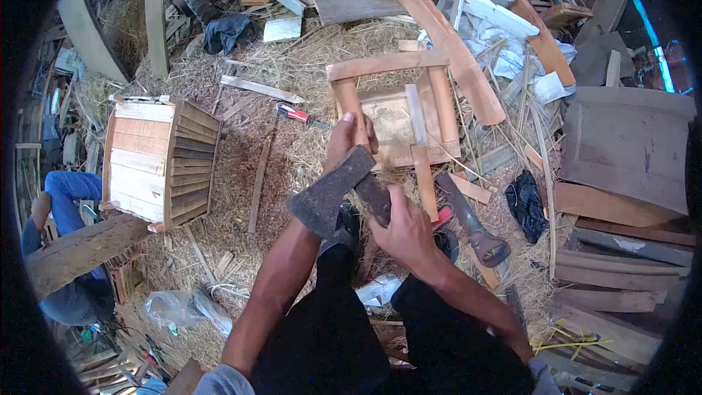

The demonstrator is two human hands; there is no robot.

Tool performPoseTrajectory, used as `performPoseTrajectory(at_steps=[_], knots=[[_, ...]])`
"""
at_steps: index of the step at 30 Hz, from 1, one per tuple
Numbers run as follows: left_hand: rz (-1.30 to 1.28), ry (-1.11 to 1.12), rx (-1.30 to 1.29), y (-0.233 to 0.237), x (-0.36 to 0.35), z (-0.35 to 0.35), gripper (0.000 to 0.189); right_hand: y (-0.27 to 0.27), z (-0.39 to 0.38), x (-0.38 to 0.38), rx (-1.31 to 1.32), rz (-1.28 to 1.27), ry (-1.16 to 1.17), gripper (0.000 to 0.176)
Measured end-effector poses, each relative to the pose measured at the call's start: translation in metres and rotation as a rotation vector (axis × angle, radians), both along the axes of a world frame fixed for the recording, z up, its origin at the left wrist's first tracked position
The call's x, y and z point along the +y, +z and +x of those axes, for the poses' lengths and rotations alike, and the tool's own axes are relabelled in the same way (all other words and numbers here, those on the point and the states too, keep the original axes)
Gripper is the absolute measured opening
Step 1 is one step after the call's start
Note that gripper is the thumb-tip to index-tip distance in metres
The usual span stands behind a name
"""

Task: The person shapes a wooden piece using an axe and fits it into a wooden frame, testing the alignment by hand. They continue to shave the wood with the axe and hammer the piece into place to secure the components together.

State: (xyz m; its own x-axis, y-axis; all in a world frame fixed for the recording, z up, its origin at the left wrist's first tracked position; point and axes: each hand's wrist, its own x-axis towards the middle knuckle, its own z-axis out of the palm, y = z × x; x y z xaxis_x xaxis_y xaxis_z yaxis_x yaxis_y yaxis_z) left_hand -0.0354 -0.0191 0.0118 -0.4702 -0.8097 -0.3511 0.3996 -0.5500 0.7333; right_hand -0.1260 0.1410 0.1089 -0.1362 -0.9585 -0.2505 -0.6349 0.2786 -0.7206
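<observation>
My right hand (406, 234) is closed round the short dark handle of a hatchet (329, 194). Its broad, worn head points to the left and covers part of my left wrist. Just above, my left hand (344, 139) wraps round a wooden post of a small wooden frame (387, 66). This frame has a curved top rail, two side posts and a boarded panel (387, 121) behind. Left of the frame lies a screwdriver (292, 112) with a red and black handle. A hammer-like tool (479, 227) rests on the ground right of my right hand.
A slatted wooden crate (139, 161) stands at left, near another person's blue-trousered leg (73, 194) and a thick beam (88, 252). Curved planks (439, 36) and boards (621, 271) are stacked behind and at right. Straw and shavings cover the ground, with plastic bags (175, 307) on it.
</observation>
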Motion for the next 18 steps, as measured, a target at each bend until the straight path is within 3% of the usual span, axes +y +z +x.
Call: performPoseTrajectory(at_steps=[3, 5, 7, 9, 14, 17, 18], knots=[[-0.087, 0.025, -0.039, 0.002, 0.003, -0.001, 0.053, 0.005, -0.003, 0.003, -0.003, 0.009, 0.053, 0.049], [-0.057, -0.006, 0.092, -0.017, 0.002, 0.000, 0.052, 0.007, -0.005, 0.004, 0.016, -0.074, 0.148, 0.049], [-0.044, -0.011, 0.189, -0.011, 0.001, 0.001, 0.052, 0.003, -0.008, 0.003, 0.029, -0.048, 0.026, 0.050], [-0.091, -0.011, 0.040, -0.008, -0.002, -0.008, 0.054, 0.000, -0.009, 0.000, 0.036, -0.021, -0.080, 0.051], [-0.079, -0.009, 0.033, -0.015, 0.000, -0.013, 0.054, 0.008, -0.008, 0.003, -0.015, -0.101, 0.132, 0.051], [-0.122, 0.071, 0.082, -0.028, -0.001, -0.022, 0.053, -0.005, -0.013, -0.003, 0.055, 0.018, -0.077, 0.050], [-0.125, -0.049, 0.179, -0.026, -0.007, -0.024, 0.052, -0.001, -0.014, -0.001, 0.077, -0.043, -0.069, 0.050]])
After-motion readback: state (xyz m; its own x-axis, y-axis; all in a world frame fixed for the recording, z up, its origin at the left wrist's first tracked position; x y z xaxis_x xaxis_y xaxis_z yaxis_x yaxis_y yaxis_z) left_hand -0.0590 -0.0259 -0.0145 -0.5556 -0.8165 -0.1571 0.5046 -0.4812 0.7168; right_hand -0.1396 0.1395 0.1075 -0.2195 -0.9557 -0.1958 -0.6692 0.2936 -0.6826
